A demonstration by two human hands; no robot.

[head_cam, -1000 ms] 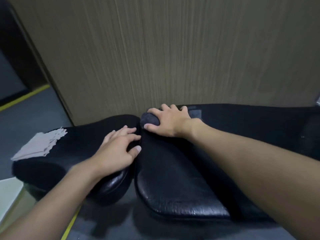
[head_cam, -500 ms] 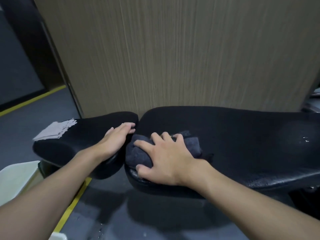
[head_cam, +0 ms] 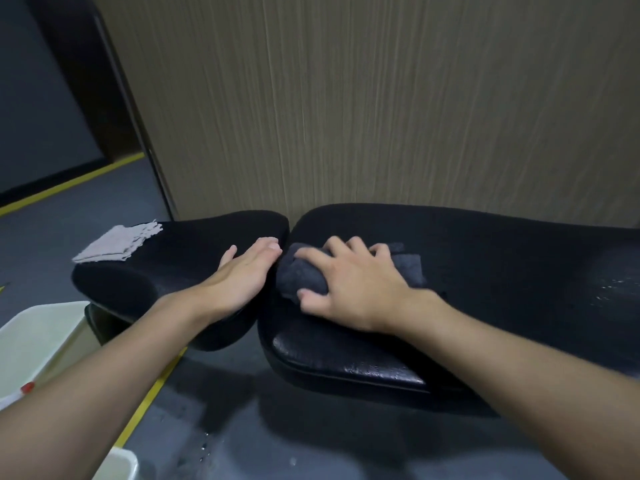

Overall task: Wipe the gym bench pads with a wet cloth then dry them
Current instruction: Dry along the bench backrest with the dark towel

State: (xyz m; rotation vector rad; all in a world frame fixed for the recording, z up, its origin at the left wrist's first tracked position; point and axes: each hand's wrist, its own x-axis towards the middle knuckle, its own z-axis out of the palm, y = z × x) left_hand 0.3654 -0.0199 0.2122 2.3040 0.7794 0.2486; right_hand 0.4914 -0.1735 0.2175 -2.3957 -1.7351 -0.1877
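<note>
Wiping the back pad point(head_cam: 485, 258), wet pass.
My right hand point(head_cam: 356, 289) is clutching the dark cloth point(head_cam: 301, 275); the pad's long axis is running rightward; my left hand point(head_cam: 242, 271) is lying flat, empty.

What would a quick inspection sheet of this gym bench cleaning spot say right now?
Surface: two black bench pads, the smaller pad on the left and the long pad on the right, with a narrow gap between them; the long pad's near edge shines.
Job's things: dark grey cloth bunched on the long pad; light folded cloth lying on the smaller pad's far end.
Clutter: pale tub at the lower left, contents unclear.
Hands: left hand flat on the smaller pad; right hand pressing on the dark grey cloth.
Cables: nothing seen.
Surroundings: wood-look wall behind, grey floor with a yellow line.
</note>
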